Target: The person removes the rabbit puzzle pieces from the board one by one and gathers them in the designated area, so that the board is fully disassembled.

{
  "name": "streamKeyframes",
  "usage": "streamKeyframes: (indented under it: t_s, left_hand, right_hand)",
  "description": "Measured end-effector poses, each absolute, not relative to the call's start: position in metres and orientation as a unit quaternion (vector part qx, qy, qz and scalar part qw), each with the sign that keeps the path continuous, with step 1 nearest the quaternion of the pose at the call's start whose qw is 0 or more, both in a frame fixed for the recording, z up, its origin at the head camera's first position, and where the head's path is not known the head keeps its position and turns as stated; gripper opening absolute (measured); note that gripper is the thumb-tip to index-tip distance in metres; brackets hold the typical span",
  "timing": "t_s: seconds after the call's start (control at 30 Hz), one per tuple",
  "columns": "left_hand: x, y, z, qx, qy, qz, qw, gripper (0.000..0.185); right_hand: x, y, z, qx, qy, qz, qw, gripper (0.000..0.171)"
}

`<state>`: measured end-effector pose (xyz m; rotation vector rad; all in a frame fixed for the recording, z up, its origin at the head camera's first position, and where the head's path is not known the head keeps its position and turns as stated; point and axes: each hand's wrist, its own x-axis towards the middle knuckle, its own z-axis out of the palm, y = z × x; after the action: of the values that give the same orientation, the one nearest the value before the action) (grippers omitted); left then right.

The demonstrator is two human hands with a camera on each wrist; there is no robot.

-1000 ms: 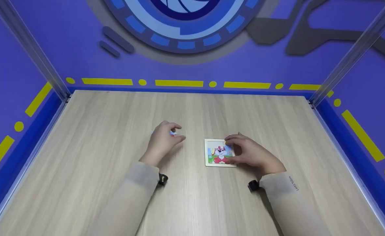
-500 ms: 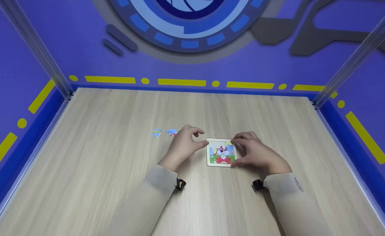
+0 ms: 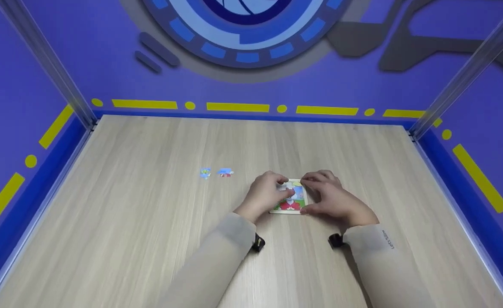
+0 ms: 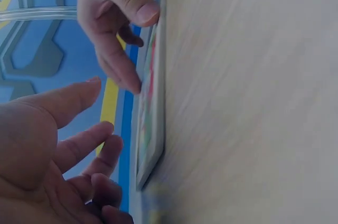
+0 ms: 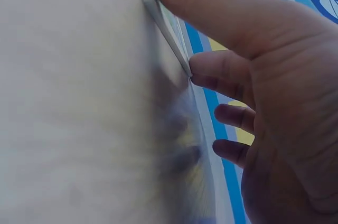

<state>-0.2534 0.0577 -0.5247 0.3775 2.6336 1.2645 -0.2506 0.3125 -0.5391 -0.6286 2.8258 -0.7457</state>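
Observation:
A small square jigsaw puzzle (image 3: 289, 206) in a pale frame lies on the table, with a red-and-white cartoon animal in its picture. My right hand (image 3: 338, 199) grips the frame's right side, thumb at the near corner and index finger at the far one; the right wrist view also shows the thumb (image 5: 211, 7) on the frame. Over the puzzle's left part hovers my left hand (image 3: 265, 194), covering some of the picture. In the left wrist view, its thumb (image 4: 74, 100) and fingers stand apart, with nothing between them.
Two loose jigsaw pieces, a blue one with yellow-green (image 3: 205, 173) and a blue one with red (image 3: 225, 172), lie left of the puzzle on the wooden table (image 3: 140, 205). Blue-purple panels (image 3: 251, 92) wall the table at the back and both sides.
My left hand has moved right, from over the loose pieces to above the puzzle, uncovering both pieces. The right hand has drawn its fingers back to the frame's edge.

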Motion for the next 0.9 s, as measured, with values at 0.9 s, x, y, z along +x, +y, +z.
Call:
streamKeyframes:
  t_s: [0.9]
  left_hand:
    - [-0.259, 0.087, -0.530, 0.091, 0.940, 0.321, 0.073, 0.042]
  right_hand:
    - [-0.251, 0.311, -0.544, -0.217, 0.932, -0.274, 0.096, 0.094]
